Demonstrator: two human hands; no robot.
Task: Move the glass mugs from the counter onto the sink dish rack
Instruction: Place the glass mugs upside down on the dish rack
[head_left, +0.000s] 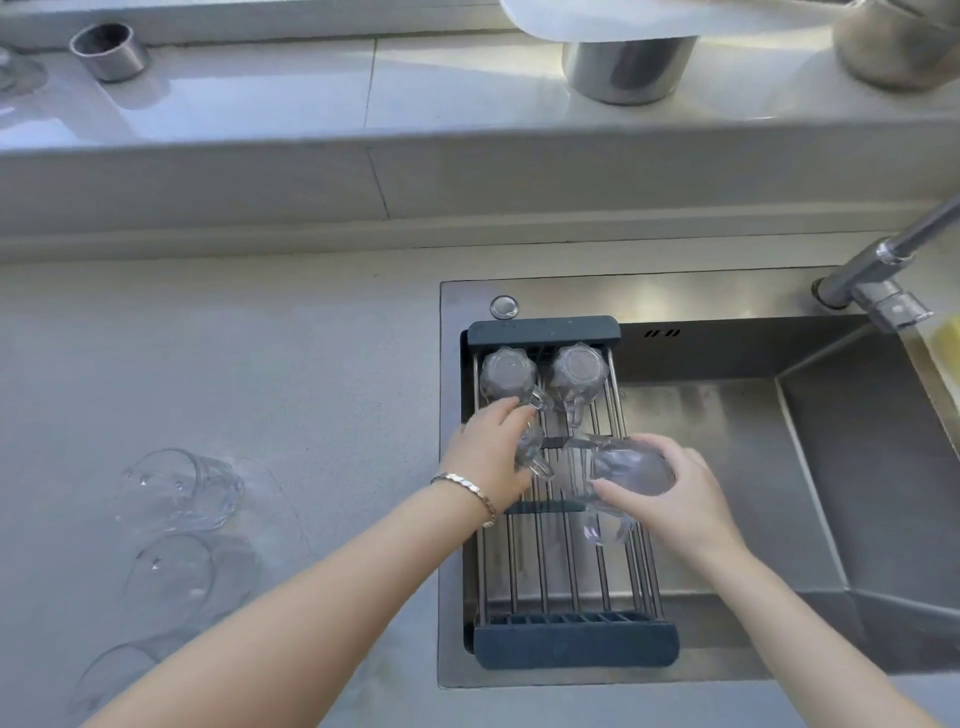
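Setting two more clear glass mugs (631, 470) on the grey-ended steel-rod dish rack (574, 642), both hands (488, 457) gripping (two placed, three left).

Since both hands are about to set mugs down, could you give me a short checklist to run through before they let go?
1. Right hand grips its mug: ok.
2. Left hand grips its mug: ok.
3. Both held mugs over the dish rack: ok.
4. Free bars near the rack's front: ok.
5. Clear of the two upside-down mugs at the back: cannot tell.
6. Counter mugs all moved: not ok.
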